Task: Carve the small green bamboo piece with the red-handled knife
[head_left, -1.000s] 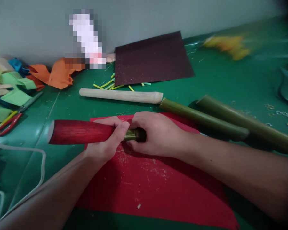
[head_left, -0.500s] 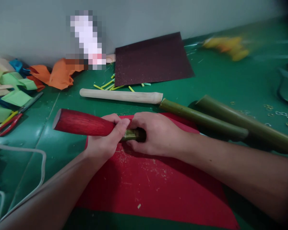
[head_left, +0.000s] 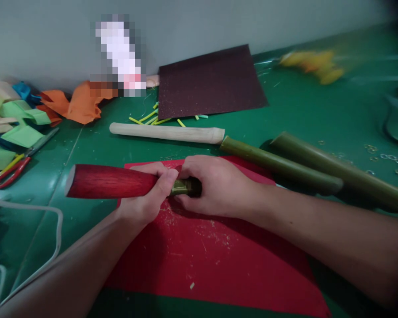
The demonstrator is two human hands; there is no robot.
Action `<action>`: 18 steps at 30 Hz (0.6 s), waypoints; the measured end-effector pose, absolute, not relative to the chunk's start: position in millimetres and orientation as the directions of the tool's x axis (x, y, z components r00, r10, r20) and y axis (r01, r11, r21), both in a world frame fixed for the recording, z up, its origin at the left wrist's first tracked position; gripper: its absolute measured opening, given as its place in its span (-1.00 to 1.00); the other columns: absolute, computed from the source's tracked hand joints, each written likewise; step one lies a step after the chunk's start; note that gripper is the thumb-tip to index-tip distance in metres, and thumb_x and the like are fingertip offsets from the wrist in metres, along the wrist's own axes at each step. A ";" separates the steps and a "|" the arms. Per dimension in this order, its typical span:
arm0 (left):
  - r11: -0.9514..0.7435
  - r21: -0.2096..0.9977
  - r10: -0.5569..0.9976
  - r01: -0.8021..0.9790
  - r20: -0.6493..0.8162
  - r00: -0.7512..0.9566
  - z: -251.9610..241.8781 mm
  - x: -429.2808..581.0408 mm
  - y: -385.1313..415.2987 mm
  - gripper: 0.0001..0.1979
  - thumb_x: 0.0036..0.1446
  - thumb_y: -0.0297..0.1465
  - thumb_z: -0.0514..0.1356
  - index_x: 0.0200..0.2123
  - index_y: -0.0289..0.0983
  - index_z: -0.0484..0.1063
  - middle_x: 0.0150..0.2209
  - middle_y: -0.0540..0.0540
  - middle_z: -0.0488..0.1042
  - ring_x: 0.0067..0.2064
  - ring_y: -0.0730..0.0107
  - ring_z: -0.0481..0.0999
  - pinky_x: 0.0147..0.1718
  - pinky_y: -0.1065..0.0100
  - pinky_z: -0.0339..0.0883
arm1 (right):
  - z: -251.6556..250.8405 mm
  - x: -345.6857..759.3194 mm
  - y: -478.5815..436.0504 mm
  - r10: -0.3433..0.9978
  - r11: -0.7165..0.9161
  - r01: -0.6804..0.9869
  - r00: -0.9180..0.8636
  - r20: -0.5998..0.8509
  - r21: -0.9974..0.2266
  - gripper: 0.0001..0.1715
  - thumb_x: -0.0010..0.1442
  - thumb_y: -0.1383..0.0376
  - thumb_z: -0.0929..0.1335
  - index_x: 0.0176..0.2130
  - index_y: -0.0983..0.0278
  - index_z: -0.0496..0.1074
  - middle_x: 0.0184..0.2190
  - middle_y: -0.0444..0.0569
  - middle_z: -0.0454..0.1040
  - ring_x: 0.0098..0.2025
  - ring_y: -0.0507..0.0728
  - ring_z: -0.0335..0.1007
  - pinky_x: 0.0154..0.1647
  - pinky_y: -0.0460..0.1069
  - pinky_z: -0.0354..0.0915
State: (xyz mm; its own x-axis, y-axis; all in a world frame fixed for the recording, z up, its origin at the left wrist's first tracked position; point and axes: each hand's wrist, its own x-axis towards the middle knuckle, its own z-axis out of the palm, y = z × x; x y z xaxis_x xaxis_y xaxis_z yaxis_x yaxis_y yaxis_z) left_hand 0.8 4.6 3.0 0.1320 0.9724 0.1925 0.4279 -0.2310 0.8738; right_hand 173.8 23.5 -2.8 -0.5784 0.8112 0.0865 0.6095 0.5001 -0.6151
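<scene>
My left hand (head_left: 149, 190) is closed round a red wooden handle (head_left: 112, 181), whose thick, pale-cut end points left. What the handle leads to is hidden behind the fingers. Opposite it, my right hand (head_left: 219, 185) grips a short green bamboo tube (head_left: 181, 187), thumb below and fingers curled over the top. The left thumb lies close to the tube's left end, and the two hands nearly meet. Both are over a red sheet (head_left: 215, 260) strewn with fine pale shavings.
Behind the hands lie a peeled bamboo stick (head_left: 166, 132) and green bamboo lengths (head_left: 281, 165). A dark sheet (head_left: 208, 84) rests at the back by yellow strips. Scissors (head_left: 16, 170) and folded papers (head_left: 23, 132) are at left, small metal rings (head_left: 394, 157) at right, a white cord (head_left: 58, 229) near my left forearm.
The free end of the red handle has swung toward me and slightly left, turning with my left hand. My right hand and the bamboo tube have hardly moved.
</scene>
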 end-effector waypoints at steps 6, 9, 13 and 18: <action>-0.219 0.880 0.975 0.420 0.188 0.116 2.0 1.0 6.4 -0.67 0.13 -0.37 0.16 -0.67 -0.22 0.26 -0.70 0.07 0.22 -0.60 0.51 0.27 -0.54 0.43 0.27 | -2.2 173.5 23.0 0.819 0.485 0.623 -0.569 0.070 -0.614 -0.81 0.05 0.19 0.39 -0.41 0.28 0.41 -0.43 -0.13 0.36 -0.40 0.01 0.22 -0.41 -0.06 0.08; -0.184 0.885 0.983 0.427 0.171 0.069 2.6 3.5 6.5 -0.68 0.14 -0.34 0.17 -0.65 -0.22 0.28 -0.67 0.06 0.28 -0.59 0.51 0.28 -0.54 0.42 0.27 | -2.0 173.7 23.1 0.812 0.491 0.622 -0.581 0.060 -0.610 -0.81 0.06 0.18 0.38 -0.38 0.28 0.44 -0.41 -0.12 0.37 -0.40 0.01 0.23 -0.41 -0.06 0.07; -0.191 0.883 0.981 0.428 0.181 0.066 3.8 7.0 4.2 -0.68 0.14 -0.35 0.17 -0.65 -0.22 0.27 -0.65 0.06 0.31 -0.54 0.50 0.33 -0.46 0.42 0.31 | -2.0 174.0 23.3 0.814 0.490 0.624 -0.577 0.063 -0.609 -0.80 0.05 0.17 0.39 -0.39 0.27 0.43 -0.41 -0.11 0.38 -0.39 0.01 0.25 -0.40 -0.06 0.08; -0.204 0.909 0.979 0.364 0.189 0.075 3.5 6.1 2.5 -0.65 0.13 -0.37 0.16 -0.69 -0.22 0.25 -0.69 0.07 0.25 -0.54 0.50 0.34 -0.43 0.42 0.33 | -2.6 174.3 23.4 0.815 0.497 0.614 -0.573 0.086 -0.614 -0.80 0.04 0.18 0.40 -0.42 0.27 0.40 -0.43 -0.13 0.37 -0.39 0.01 0.25 -0.40 -0.06 0.08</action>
State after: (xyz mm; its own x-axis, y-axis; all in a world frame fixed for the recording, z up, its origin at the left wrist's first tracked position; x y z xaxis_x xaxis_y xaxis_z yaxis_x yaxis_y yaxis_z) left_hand 6.1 2.5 3.5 0.0755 0.9791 0.1891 0.3641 -0.2036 0.9088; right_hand 174.3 23.4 -2.6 -0.5730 0.8150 0.0863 0.6138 0.4965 -0.6138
